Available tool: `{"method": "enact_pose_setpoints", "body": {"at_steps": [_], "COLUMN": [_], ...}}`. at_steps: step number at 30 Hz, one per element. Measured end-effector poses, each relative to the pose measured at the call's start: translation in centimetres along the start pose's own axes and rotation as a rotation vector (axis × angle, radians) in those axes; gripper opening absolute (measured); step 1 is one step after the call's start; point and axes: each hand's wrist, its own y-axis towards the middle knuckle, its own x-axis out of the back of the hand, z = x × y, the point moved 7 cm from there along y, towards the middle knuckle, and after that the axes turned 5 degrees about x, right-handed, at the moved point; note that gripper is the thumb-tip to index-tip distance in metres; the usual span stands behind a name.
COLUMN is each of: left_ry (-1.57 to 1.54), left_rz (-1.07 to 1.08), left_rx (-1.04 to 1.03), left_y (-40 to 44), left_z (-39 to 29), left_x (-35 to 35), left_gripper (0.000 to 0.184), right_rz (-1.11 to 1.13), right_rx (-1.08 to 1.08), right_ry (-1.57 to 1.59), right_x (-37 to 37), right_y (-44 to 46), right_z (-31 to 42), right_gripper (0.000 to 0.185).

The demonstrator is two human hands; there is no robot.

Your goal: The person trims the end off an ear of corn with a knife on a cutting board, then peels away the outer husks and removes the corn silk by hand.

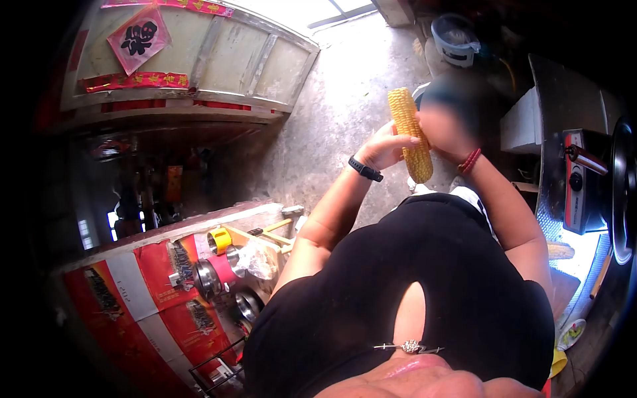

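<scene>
A yellow ear of corn [413,158], its husk off and its kernels showing, is held nearly upright in front of my body. My left hand [383,147], with a black band at the wrist, is closed around its left side, the thumb lying across the kernels. On the other side my right hand [443,136], with a red bracelet at the wrist, is closed against the corn. A blurred patch hides part of the right hand and whatever lies just beyond it.
A white bucket [455,41] stands on the concrete floor [338,99] at the back right. To the right are a gas stove [576,182] and a dark pan [622,192]. At left, a red-covered table [156,292] bears a yellow mug [219,241] and metal pots [207,277].
</scene>
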Motion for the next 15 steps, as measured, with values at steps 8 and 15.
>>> {"method": "enact_pose_setpoints", "body": {"at_steps": [8,15], "left_ry": [-0.07,-0.082], "left_rz": [-0.044,-0.057], "left_rx": [0.025,0.02], "left_y": [-0.2,-0.2], "left_z": [1.1,1.4], "left_x": [0.4,-0.1], "left_gripper": [0.052,0.047], "right_rz": [-0.045,-0.007], "right_rx": [-0.022,-0.022], "right_ry": [0.008,0.006], "right_x": [3.2,1.1], "right_y": [-1.1,-1.8], "right_z": [-2.1,-0.7], "right_gripper": [0.023,0.024]}}
